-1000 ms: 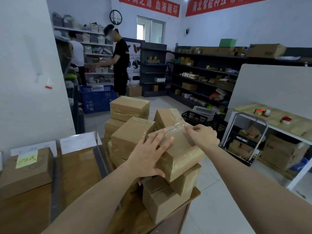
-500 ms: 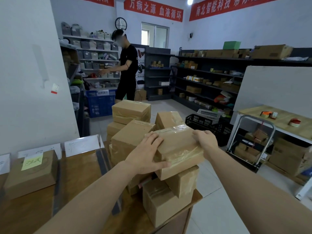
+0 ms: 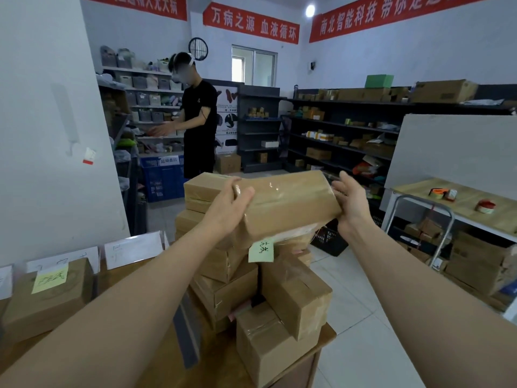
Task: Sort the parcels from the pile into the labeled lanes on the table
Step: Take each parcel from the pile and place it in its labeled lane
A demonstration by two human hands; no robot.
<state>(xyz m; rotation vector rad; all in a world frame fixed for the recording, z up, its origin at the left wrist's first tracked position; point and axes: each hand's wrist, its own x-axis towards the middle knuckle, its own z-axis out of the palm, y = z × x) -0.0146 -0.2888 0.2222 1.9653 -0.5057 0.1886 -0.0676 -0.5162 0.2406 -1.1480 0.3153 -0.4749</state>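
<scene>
Many boxes [image 3: 293, 298] beneath parcel [image 3: 291, 208] (black crate [image 3: 330, 239] behind)

— Bright, even light. The ceiling lamp [image 3: 310, 10] blooms at one o'clock, and the window [image 3: 253, 65] at twelve is washed out.
— Tape on the parcel [image 3: 288, 203] glints. Shadows are faint, and the walls bow at nine and three.

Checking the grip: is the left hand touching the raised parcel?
Touching. The head view shows the left hand curled over the raised parcel at its left end.
</scene>
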